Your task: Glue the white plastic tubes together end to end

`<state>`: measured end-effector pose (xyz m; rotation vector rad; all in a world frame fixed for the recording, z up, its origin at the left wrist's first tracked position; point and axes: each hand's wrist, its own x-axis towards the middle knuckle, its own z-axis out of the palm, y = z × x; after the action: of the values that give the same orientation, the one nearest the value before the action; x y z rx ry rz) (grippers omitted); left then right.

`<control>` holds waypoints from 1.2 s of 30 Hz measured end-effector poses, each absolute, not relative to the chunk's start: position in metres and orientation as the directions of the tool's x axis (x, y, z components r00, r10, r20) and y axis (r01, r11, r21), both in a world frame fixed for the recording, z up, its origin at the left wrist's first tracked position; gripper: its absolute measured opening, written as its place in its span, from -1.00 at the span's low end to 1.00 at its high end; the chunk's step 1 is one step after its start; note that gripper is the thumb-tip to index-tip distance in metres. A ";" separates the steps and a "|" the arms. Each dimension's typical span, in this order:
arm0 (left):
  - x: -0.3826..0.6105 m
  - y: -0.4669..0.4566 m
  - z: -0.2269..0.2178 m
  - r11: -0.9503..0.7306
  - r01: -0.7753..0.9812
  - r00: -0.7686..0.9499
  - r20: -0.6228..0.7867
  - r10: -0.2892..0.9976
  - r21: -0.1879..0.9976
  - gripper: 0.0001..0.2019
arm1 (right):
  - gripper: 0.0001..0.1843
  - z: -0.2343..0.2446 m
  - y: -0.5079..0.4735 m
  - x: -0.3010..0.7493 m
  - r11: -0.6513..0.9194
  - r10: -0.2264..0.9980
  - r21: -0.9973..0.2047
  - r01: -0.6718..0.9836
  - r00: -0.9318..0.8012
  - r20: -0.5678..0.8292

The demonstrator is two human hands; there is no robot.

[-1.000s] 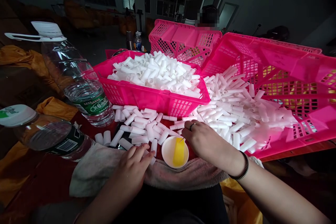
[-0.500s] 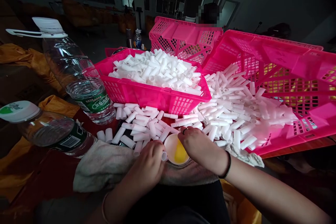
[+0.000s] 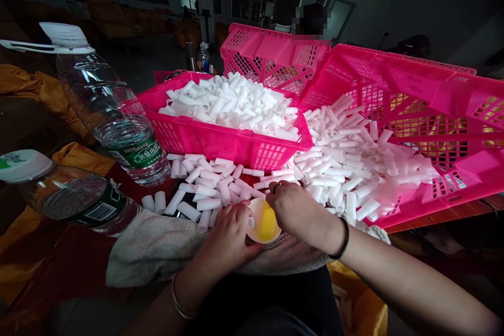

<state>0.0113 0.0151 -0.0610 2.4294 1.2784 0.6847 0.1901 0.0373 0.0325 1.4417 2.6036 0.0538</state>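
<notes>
In the head view, a small pale bowl (image 3: 255, 209) rests on a towel in front of me, with a smooth yellow patch (image 3: 268, 223) inside. My left hand (image 3: 230, 233) is closed around a short white plastic tube (image 3: 251, 222), whose open end points toward the bowl. The left thumb stretches along the bowl's near side. At the bowl's right rim, my right hand (image 3: 301, 215) has its fingers pinched, tips down by the yellow patch. Whatever they grip is hidden. Loose white tubes (image 3: 208, 191) lie just beyond both hands.
A pink crate (image 3: 228, 139) heaped with white tubes stands ahead. On the right, a tilted pink crate (image 3: 425, 89) spills more tubes. Two large water bottles (image 3: 134, 142) stand at left, beside the bunched towel (image 3: 153, 247). Behind the crates, a person's head shows, blurred out.
My left hand has moved up against the bowl with the tube, its thumb now extended. My right hand remains pinched at the bowl's rim. The view has shifted slightly.
</notes>
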 end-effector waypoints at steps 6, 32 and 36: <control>0.013 0.013 -0.062 -0.556 0.687 0.460 0.312 0.831 0.469 -0.41 | -0.77 0.034 0.039 0.190 0.510 0.859 0.097 0.855 -0.499 -0.117; 0.004 0.020 -0.066 -0.486 0.666 0.418 0.258 0.871 0.566 -0.18 | -0.84 -0.053 0.043 0.223 0.050 0.994 -0.853 0.519 -0.112 -0.009; 0.004 0.020 -0.065 -0.494 0.674 0.425 0.259 0.868 0.549 -0.19 | -0.75 -0.036 0.045 0.227 0.221 0.969 -0.705 0.674 -0.232 0.081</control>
<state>0.0040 0.0201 -0.0654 2.3214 1.3191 0.7390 0.2267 0.0450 -0.0364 2.1362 2.8047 -1.0575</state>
